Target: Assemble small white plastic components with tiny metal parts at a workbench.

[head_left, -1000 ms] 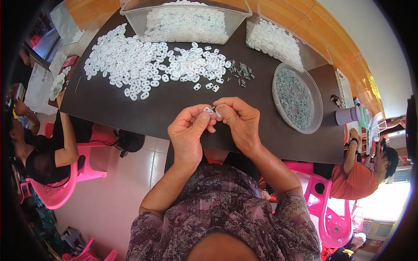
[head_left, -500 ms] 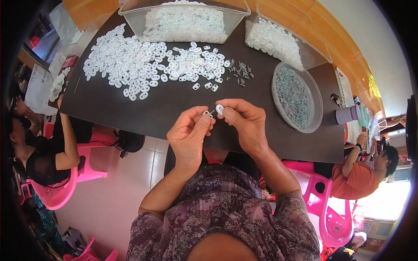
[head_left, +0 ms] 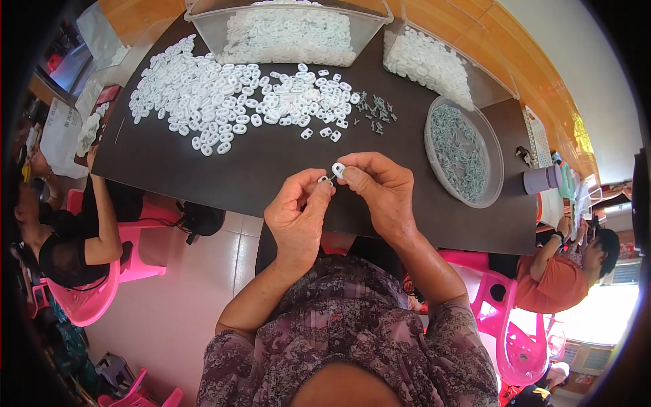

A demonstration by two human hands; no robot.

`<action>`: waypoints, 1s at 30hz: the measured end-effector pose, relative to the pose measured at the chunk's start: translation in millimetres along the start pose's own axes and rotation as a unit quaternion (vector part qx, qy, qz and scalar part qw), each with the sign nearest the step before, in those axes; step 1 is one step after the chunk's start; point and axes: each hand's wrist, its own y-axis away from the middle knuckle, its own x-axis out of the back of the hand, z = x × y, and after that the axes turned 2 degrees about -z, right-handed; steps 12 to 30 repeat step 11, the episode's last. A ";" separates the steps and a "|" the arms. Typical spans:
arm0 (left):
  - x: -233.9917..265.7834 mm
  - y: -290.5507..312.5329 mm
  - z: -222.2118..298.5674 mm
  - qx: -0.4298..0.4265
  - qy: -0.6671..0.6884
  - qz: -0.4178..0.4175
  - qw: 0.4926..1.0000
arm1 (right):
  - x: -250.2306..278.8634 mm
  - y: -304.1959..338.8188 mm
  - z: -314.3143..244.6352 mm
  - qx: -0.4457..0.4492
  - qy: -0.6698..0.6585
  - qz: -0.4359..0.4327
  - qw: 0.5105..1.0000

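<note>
Between the thumb and fingers of my left hand [head_left: 296, 216] is a small white two-holed piece [head_left: 325, 180], with what looks like a screw [head_left: 332, 178] sticking out toward the right. My right hand [head_left: 385, 197] pinches a white oval two-holed piece [head_left: 338, 170] just beside it. The two pieces are close together; whether they touch is hard to tell. Beyond my hands, a large pile of white oval pieces [head_left: 193, 95] spreads over the dark table [head_left: 224, 173]. To its right lie smaller white two-holed pieces [head_left: 305, 105] and a little heap of grey screws [head_left: 377, 108].
A round clear tub [head_left: 500, 173] of screws stands on the right. Two clear bins, one at the back [head_left: 203, 34] and one at the back right [head_left: 488, 85], hold white pieces. A purple-grey cup [head_left: 539, 178] is at the right edge. People sit on both sides.
My right hand has brought the oval piece slightly left, closer to the screw and the piece in my left hand. My left hand has shifted a little to the right.
</note>
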 end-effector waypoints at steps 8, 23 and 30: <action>0.5 0.7 -2.4 0.012 -0.009 0.002 1.000 | -1.0 1.1 -0.7 0.009 0.032 -0.001 0.999; 0.8 0.6 -2.6 0.010 -0.012 -0.001 1.000 | -1.3 1.7 0.7 0.018 0.053 0.000 0.998; 0.8 0.6 -2.6 0.010 -0.012 -0.001 1.000 | -1.3 1.7 0.7 0.018 0.053 0.000 0.998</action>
